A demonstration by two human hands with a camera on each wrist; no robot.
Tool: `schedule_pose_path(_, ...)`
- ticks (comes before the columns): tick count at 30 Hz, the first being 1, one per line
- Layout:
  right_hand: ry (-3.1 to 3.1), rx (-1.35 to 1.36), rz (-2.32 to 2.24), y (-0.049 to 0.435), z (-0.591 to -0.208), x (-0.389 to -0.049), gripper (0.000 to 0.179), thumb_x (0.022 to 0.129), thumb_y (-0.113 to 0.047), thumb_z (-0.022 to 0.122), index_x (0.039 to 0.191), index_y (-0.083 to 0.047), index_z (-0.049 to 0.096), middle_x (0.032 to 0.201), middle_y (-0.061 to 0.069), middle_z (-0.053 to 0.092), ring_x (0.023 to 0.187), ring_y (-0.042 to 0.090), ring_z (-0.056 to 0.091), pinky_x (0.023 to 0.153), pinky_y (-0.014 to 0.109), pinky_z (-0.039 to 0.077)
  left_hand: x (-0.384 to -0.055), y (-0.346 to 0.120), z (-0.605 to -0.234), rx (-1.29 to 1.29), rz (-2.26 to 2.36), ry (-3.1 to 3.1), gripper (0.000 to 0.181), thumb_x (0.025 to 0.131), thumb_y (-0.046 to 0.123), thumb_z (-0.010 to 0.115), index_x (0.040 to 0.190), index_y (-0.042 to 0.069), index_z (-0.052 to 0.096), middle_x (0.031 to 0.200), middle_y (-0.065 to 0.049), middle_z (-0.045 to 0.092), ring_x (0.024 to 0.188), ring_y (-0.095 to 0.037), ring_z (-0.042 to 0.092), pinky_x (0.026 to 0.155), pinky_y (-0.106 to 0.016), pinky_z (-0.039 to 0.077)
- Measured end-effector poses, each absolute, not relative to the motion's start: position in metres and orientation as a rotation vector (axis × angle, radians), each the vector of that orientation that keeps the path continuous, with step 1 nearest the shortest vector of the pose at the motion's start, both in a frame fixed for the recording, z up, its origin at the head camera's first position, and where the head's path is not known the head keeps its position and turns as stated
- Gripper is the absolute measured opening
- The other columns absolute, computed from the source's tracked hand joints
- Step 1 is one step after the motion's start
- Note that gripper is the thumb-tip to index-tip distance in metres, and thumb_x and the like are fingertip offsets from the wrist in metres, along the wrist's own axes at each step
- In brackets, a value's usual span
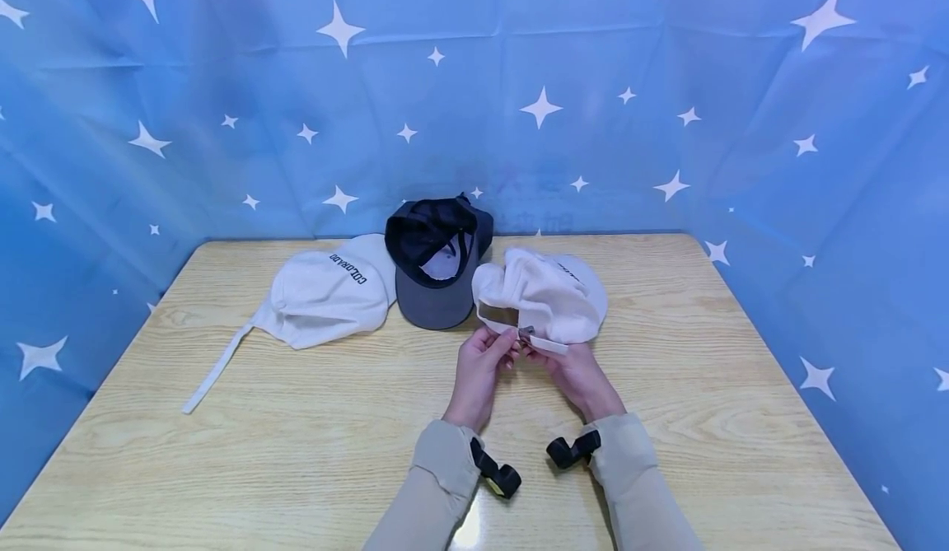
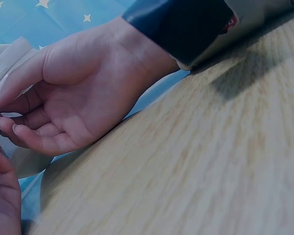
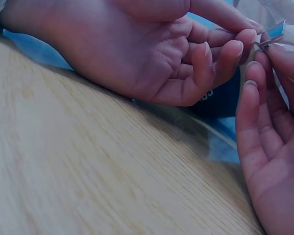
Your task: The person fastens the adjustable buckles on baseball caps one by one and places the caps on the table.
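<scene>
Near the middle of the table lies a white baseball cap, its back opening facing me. My left hand pinches the end of its back strap between thumb and forefinger. Close beside it, my right hand pinches the strap at a small metal buckle. The fingertips of both hands nearly meet at the buckle, as the right wrist view shows. In the left wrist view the left hand has its other fingers loosely curled, and they partly hide the strap. How far the strap runs through the buckle I cannot tell.
Left of the held cap, a dark cap lies with its inside showing. A second white cap, lettered COLORADO, is farther left, its loose strap stretched across the wooden table. A blue starry cloth hangs behind.
</scene>
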State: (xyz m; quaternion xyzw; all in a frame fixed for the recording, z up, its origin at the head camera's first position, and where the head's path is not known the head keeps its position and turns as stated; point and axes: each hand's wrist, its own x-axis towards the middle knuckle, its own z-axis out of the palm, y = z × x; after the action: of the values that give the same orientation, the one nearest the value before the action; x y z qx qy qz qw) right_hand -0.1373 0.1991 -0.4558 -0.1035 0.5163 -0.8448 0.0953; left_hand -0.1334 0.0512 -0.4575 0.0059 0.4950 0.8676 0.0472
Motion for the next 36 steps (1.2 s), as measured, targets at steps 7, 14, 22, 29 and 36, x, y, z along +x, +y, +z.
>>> schedule_pose_path(7, 1.509, -0.289, -2.514, 0.1991, -0.4534, -0.1363, 0.020, 0.082, -0.008, 0.063, 0.101, -0.006, 0.055, 0.093, 0.005, 0.060, 0.079, 0.015, 0.059, 0.072, 0.026, 0.048, -0.1329, 0.0515, -0.4574, 0.015, 2.636, 1.524, 0.022, 0.079, 0.023, 0.068, 0.085, 0.005, 0.057, 0.075, -0.006, 0.060, 0.066, -0.014, 0.055, 0.054, -0.022, 0.041)
schedule_pose_path(14, 1.474, -0.285, -2.535, 0.1997, -0.4520, -0.1358, 0.014, 0.083, -0.005, 0.061, 0.096, -0.006, 0.059, 0.091, 0.005, 0.062, 0.078, 0.015, 0.060, 0.072, 0.026, 0.048, -0.1330, 0.0518, -0.4568, 0.011, 2.625, 1.557, 0.021, 0.079, 0.022, 0.068, 0.084, 0.005, 0.057, 0.075, -0.006, 0.060, 0.066, -0.015, 0.055, 0.054, -0.022, 0.042)
schedule_pose_path(22, 1.491, -0.251, -2.518, 0.2001, -0.4513, -0.1358, 0.015, 0.081, -0.007, 0.063, 0.096, -0.006, 0.060, 0.090, 0.005, 0.062, 0.079, 0.015, 0.060, 0.073, 0.026, 0.048, -0.1333, 0.0517, -0.4563, -0.003, 2.625, 1.527, 0.022, 0.079, 0.023, 0.068, 0.087, 0.005, 0.058, 0.076, -0.007, 0.060, 0.067, -0.016, 0.055, 0.054, -0.023, 0.042)
schedule_pose_path(29, 1.480, -0.263, -2.540, 0.1995, -0.4520, -0.1356, 0.018, 0.080, -0.008, 0.065, 0.096, -0.006, 0.059, 0.091, 0.005, 0.062, 0.079, 0.016, 0.060, 0.072, 0.026, 0.048, -0.1338, 0.0513, -0.4571, -0.022, 2.650, 1.491, 0.023, 0.078, 0.023, 0.069, 0.087, 0.005, 0.057, 0.076, -0.007, 0.060, 0.066, -0.016, 0.055, 0.053, -0.021, 0.042)
schedule_pose_path(36, 1.505, -0.261, -2.552, 0.1984, -0.4533, -0.1354, 0.021, 0.078, -0.007, 0.066, 0.098, -0.007, 0.057, 0.091, 0.004, 0.061, 0.078, 0.015, 0.060, 0.071, 0.025, 0.048, -0.1339, 0.0516, -0.4574, -0.016, 2.644, 1.508, 0.021, 0.079, 0.021, 0.068, 0.086, 0.004, 0.057, 0.076, -0.007, 0.060, 0.066, -0.016, 0.055, 0.053, -0.020, 0.042)
